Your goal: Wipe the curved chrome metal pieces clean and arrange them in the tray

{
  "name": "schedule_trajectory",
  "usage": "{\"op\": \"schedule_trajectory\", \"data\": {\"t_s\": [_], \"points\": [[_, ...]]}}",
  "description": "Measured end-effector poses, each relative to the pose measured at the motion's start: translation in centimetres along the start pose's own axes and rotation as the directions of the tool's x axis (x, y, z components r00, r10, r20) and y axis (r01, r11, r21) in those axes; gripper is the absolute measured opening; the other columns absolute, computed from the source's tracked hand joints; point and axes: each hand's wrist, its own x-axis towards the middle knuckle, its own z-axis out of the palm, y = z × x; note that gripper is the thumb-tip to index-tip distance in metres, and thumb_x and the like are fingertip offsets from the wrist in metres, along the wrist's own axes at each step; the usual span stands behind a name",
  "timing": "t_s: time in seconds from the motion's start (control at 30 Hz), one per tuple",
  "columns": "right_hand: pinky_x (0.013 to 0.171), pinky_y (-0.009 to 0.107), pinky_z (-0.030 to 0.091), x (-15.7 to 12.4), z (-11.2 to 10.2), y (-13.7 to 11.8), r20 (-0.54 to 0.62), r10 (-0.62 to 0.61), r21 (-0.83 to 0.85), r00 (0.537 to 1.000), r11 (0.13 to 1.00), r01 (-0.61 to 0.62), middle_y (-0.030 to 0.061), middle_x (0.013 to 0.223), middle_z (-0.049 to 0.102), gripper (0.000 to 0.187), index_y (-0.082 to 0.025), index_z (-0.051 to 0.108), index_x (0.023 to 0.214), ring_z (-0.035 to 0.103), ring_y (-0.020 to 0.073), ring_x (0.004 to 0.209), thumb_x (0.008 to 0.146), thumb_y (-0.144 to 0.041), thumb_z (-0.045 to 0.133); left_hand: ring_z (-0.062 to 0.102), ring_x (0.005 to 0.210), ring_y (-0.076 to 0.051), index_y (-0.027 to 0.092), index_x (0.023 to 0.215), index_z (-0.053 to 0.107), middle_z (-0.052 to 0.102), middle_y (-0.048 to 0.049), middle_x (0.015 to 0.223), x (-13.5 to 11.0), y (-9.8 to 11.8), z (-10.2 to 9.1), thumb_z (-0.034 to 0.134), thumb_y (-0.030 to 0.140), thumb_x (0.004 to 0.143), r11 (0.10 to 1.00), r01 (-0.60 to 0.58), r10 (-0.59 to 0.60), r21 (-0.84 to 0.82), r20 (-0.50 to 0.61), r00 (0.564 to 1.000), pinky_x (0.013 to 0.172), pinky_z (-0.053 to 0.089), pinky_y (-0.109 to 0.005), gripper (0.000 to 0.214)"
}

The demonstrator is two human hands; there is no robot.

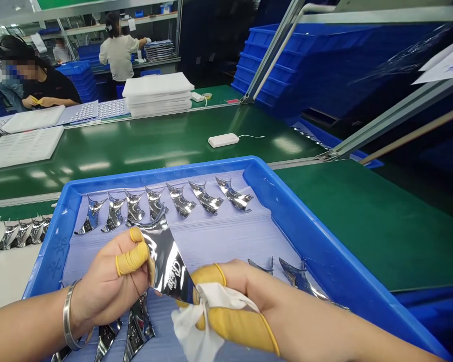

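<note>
My left hand [113,281], with yellow finger cots and a metal bangle at the wrist, pinches a shiny chrome trim piece [166,261] bearing script lettering. My right hand [241,306], also in yellow finger cots, grips the piece's lower end and holds a white wiping cloth [196,322] against it. Both hands hover over a blue plastic tray [324,261] lined with pale sheet. A row of several chrome pieces [166,201] lies along the tray's far side, and more lie near my wrists.
Further chrome pieces [22,234] lie on the white surface left of the tray. A green conveyor belt [143,146] carries a small white device [223,140]. White foam sheets [156,93] are stacked beyond. Two people work at the far benches. Blue crates [287,65] stand right.
</note>
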Motion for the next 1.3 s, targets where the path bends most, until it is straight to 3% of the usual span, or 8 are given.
{"op": "schedule_trajectory", "data": {"t_s": [0.1, 0.33, 0.5, 0.87, 1.03, 1.17, 1.23, 1.3], "points": [[0.055, 0.019, 0.033, -0.5, 0.4, -0.5, 0.025, -0.033, 0.010, 0.999, 0.999, 0.032, 0.0006, 0.067, 0.042, 0.023, -0.008, 0.053, 0.079, 0.035, 0.0087, 0.059, 0.084, -0.030, 0.056, 0.055, 0.062, -0.012, 0.013, 0.072, 0.058, 0.059, -0.0025, 0.068, 0.3, -0.2, -0.2, 0.066, 0.022, 0.073, 0.999, 0.027, -0.026, 0.021, -0.047, 0.999, 0.065, 0.044, -0.025, 0.012], [0.062, 0.022, 0.041, -0.8, 0.4, -1.3, 0.076, -0.013, -0.028, 0.997, 0.999, 0.015, 0.0050, 0.075, 0.048, 0.019, -0.007, 0.053, 0.085, 0.046, 0.0121, 0.067, 0.086, -0.026, 0.051, 0.053, 0.058, -0.011, 0.012, 0.068, 0.060, 0.058, -0.0020, 0.061, 1.0, -1.1, -0.6, 0.070, 0.025, 0.068, 0.993, 0.111, -0.109, 0.027, -0.065, 0.992, 0.056, 0.042, -0.021, 0.017], [0.053, 0.016, 0.033, -0.9, 0.7, -1.7, 0.058, -0.086, 0.028, 0.995, 0.996, 0.084, -0.0001, 0.066, 0.042, 0.010, -0.008, 0.049, 0.077, 0.036, 0.0070, 0.057, 0.083, -0.016, 0.052, 0.053, 0.060, -0.011, 0.011, 0.074, 0.063, 0.060, -0.0038, 0.067, 1.1, -1.6, -0.8, 0.068, 0.026, 0.069, 0.992, 0.124, -0.121, 0.035, -0.075, 0.990, 0.056, 0.042, -0.020, 0.016], [0.058, 0.020, 0.038, -0.7, 0.1, -0.3, 0.043, -0.081, 0.010, 0.996, 0.997, 0.080, 0.0026, 0.072, 0.047, 0.020, -0.009, 0.052, 0.083, 0.043, 0.0100, 0.063, 0.083, -0.028, 0.056, 0.053, 0.059, -0.013, 0.011, 0.070, 0.061, 0.060, -0.0044, 0.067, 1.1, -1.2, -1.2, 0.062, 0.025, 0.074, 0.992, 0.071, -0.062, 0.105, -0.092, 0.994, 0.055, 0.043, -0.023, 0.015], [0.063, 0.024, 0.044, -0.4, -0.1, -0.1, 0.020, -0.093, -0.217, 0.996, 0.971, 0.095, 0.0054, 0.074, 0.054, 0.024, -0.006, 0.057, 0.088, 0.052, 0.0134, 0.067, 0.089, -0.027, 0.045, 0.050, 0.054, -0.010, 0.013, 0.070, 0.061, 0.059, -0.0016, 0.062, 0.5, -0.1, -1.0, 0.066, 0.027, 0.072, 0.986, -0.053, 0.065, 0.160, -0.075, 0.995, 0.055, 0.042, -0.021, 0.016], [0.064, 0.022, 0.044, -0.1, 0.1, -0.2, -0.022, -0.169, -0.471, 0.985, 0.871, 0.139, 0.0045, 0.075, 0.058, 0.021, -0.010, 0.059, 0.082, 0.054, 0.0133, 0.068, 0.090, -0.018, 0.042, 0.051, 0.053, -0.012, 0.016, 0.068, 0.062, 0.060, -0.0016, 0.061, -0.8, 0.2, -0.8, 0.069, 0.028, 0.069, 0.936, -0.148, 0.167, 0.318, -0.034, 0.985, 0.054, 0.042, -0.023, 0.014], [0.062, 0.020, 0.042, 0.1, 0.2, 0.0, -0.022, -0.207, -0.588, 0.978, 0.794, 0.155, 0.0022, 0.072, 0.055, 0.020, -0.012, 0.058, 0.079, 0.051, 0.0117, 0.065, 0.089, -0.015, 0.041, 0.053, 0.055, -0.014, 0.018, 0.068, 0.064, 0.061, -0.0027, 0.062, -1.6, 0.3, -0.6, 0.066, 0.024, 0.071, 0.863, -0.201, 0.212, 0.464, 0.029, 0.977, 0.055, 0.043, -0.025, 0.008], [0.060, 0.020, 0.041, 0.4, 0.3, 0.3, -0.010, -0.220, -0.664, 0.975, 0.730, 0.158, 0.0015, 0.070, 0.053, 0.020, -0.013, 0.057, 0.077, 0.049, 0.0113, 0.063, 0.089, -0.014, 0.040, 0.053, 0.054, -0.015, 0.019, 0.071, 0.066, 0.061, -0.0034, 0.062, -2.2, 0.5, -0.3, 0.064, 0.017, 0.072, 0.721, -0.294, 0.267, 0.628, 0.141, 0.953, 0.054, 0.043, -0.025, 0.003]]}}
